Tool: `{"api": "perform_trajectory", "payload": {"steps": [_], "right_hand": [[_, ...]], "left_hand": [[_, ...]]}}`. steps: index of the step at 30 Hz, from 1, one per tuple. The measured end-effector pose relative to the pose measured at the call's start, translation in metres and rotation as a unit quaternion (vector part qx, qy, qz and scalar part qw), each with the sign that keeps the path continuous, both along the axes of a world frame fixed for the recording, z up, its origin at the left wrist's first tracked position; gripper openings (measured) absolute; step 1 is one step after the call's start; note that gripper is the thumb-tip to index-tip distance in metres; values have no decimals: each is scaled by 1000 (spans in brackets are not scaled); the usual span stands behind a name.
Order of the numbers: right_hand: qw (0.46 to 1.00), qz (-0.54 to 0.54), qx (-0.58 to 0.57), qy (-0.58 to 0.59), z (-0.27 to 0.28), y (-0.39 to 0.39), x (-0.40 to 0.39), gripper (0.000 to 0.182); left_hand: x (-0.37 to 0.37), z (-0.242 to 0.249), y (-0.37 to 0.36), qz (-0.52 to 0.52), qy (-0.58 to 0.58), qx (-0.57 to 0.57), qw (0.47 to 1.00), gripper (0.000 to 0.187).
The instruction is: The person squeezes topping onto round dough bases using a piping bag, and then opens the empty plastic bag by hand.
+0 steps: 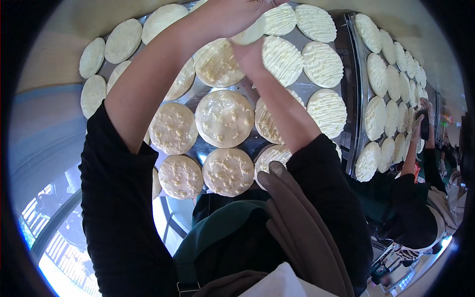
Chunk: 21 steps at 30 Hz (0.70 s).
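Both arms reach toward the top centre of the frame over a metal tray (277, 141) loaded with round dough discs.

The left hand (232, 15), at the top centre, closes its fingers on the edge of one disc (250, 33), lifted clear of the tray surface. The right hand (250, 57) sits directly below it, touching the underside of the same disc; its fingers are hidden, so their spread cannot be told.

Discs at the centre and lower left of the tray, such as the central disc (224, 118), carry a glaze with crumbled bits. Discs at the upper right, such as the striped disc (322, 64), carry white lines.

A second tray (359, 99) at the right holds plain discs. A co-worker's arm (413, 158) reaches over it at the far right.
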State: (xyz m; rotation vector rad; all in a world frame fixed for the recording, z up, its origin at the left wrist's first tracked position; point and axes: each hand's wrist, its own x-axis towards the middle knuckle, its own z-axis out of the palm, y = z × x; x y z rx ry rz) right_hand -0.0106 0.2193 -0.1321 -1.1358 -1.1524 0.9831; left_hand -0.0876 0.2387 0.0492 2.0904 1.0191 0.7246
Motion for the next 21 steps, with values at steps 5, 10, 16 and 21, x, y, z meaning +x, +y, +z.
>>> {"api": "perform_trajectory", "payload": {"steps": [5,10,16,21], "right_hand": [[993,20,15,-116,11,-29,-10,46],[997,12,-66,-35,11,7,24,53],[998,-4,17,-62,14,-40,-8,47],[996,54,-1,-76,2,-19,16,48]], "left_hand": [[-2,-11,-2,-34,-11,20,999,38],[2,-8,3,-29,-37,14,999,38],[4,-9,-6,-39,27,-16,999,37],[7,-8,-7,-44,-13,-25,999,37]]}}
